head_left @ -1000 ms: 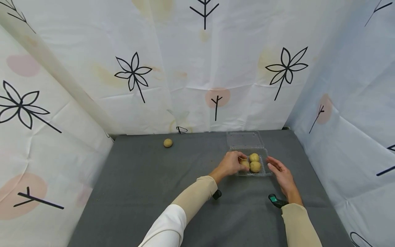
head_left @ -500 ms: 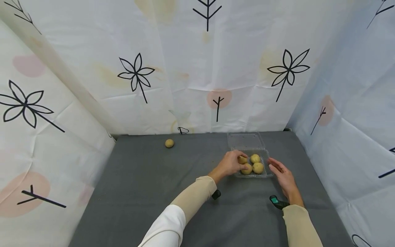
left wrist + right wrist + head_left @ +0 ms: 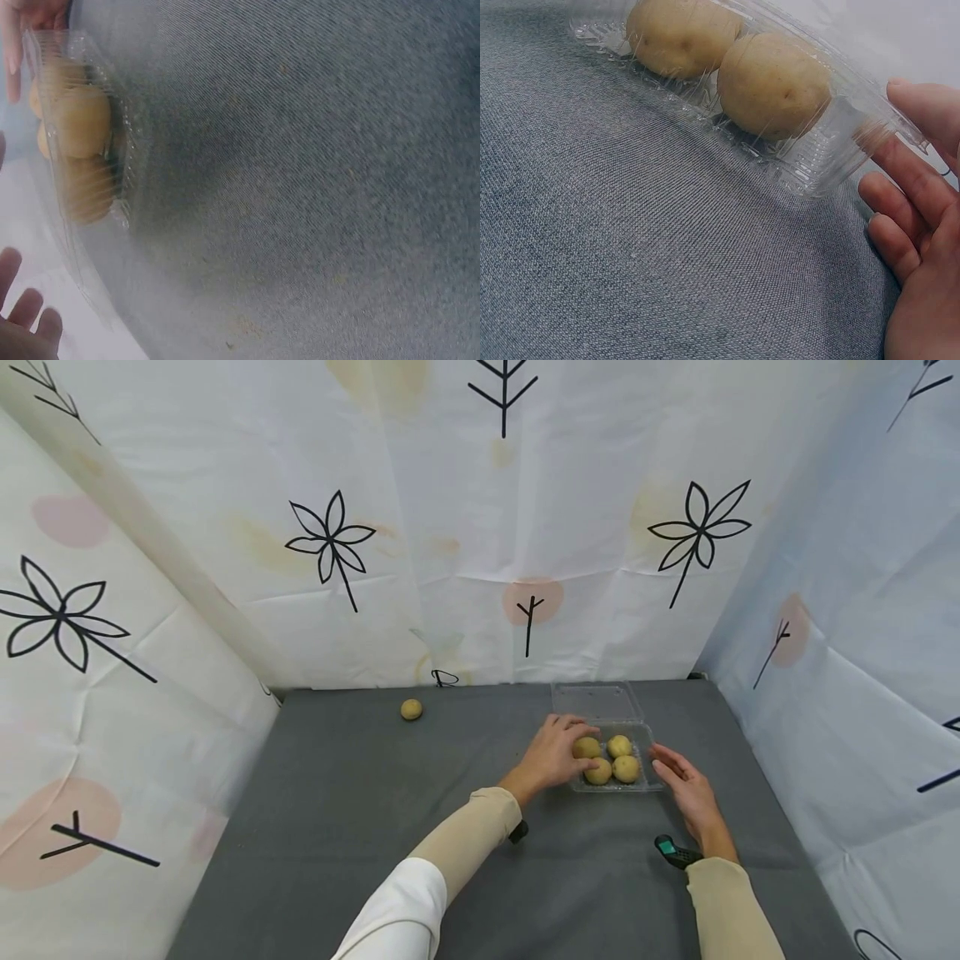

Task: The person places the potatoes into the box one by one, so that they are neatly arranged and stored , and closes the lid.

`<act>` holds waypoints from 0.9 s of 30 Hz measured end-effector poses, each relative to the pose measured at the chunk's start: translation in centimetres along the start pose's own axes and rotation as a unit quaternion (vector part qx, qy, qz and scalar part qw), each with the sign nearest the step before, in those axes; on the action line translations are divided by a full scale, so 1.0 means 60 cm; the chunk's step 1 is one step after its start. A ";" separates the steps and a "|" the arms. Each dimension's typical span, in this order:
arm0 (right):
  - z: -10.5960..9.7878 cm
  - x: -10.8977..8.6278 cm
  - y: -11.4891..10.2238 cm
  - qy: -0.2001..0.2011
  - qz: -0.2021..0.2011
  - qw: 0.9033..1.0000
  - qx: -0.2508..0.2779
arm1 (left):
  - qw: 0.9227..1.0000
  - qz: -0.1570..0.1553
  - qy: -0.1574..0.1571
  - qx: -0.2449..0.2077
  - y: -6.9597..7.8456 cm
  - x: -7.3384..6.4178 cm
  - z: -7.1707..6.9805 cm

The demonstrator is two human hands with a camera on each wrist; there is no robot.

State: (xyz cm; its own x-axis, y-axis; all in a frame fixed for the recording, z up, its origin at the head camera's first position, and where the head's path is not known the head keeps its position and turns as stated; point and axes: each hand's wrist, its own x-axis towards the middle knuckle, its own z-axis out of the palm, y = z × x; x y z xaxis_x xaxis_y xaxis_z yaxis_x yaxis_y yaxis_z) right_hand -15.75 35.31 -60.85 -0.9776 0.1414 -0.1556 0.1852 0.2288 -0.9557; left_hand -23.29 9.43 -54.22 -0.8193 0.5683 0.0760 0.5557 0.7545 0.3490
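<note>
Several yellow potatoes sit in two rows inside a clear plastic clamshell container, its lid folded back flat behind it. My left hand hovers at the container's left side, with thumb and fingers spread apart around the left-hand potatoes. In the left wrist view a gap shows between those fingertips and the container. At the right end wall, my right hand rests with its fingers lightly against the plastic. Its thumb stands apart from the other fingers near the rim.
One more potato lies alone at the back left of the grey cloth-covered table. White printed curtains close in the back and both sides. A dark device with a green patch sits at my right wrist.
My left hand has set a potato down in the container's front left place, let go of it, and drawn slightly left with fingers widened. My right hand has stayed at the container's right end.
</note>
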 end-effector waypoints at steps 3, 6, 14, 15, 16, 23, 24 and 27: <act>0.000 0.001 0.002 0.002 0.002 1.000 -0.001 | 0.999 0.000 0.010 0.036 -0.005 -0.001 -0.001; 0.000 0.002 0.003 0.000 0.009 1.000 -0.003 | 0.998 -0.008 0.018 0.065 -0.012 -0.002 0.001; 0.001 0.001 0.000 -0.002 0.011 1.000 0.000 | 0.993 -0.027 0.021 0.112 -0.035 -0.001 0.004; 0.001 0.001 0.000 -0.004 0.013 1.000 -0.002 | 0.993 -0.029 0.020 0.114 -0.037 -0.002 0.003; 0.001 0.000 0.000 -0.005 0.011 1.000 -0.002 | 0.993 -0.031 0.020 0.116 -0.040 -0.003 0.002; -0.002 0.000 0.004 -0.009 -0.004 1.000 -0.006 | 0.991 -0.054 0.018 0.123 -0.061 -0.009 -0.003; -0.002 0.000 0.005 -0.007 -0.004 1.000 -0.006 | 0.990 -0.059 0.018 0.124 -0.064 -0.009 -0.003; -0.001 0.001 0.004 -0.005 0.000 1.000 -0.006 | 0.989 -0.073 0.015 0.125 -0.076 -0.010 -0.002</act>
State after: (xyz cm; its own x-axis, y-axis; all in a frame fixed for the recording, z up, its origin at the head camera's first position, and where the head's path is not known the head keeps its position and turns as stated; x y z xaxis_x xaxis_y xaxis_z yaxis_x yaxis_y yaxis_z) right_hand -15.76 35.42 -61.08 -0.9785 0.1312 -0.1591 0.1871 0.2408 -0.9524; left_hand -25.37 5.62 -55.76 -0.8948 0.4406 0.0720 0.4463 0.8873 0.1163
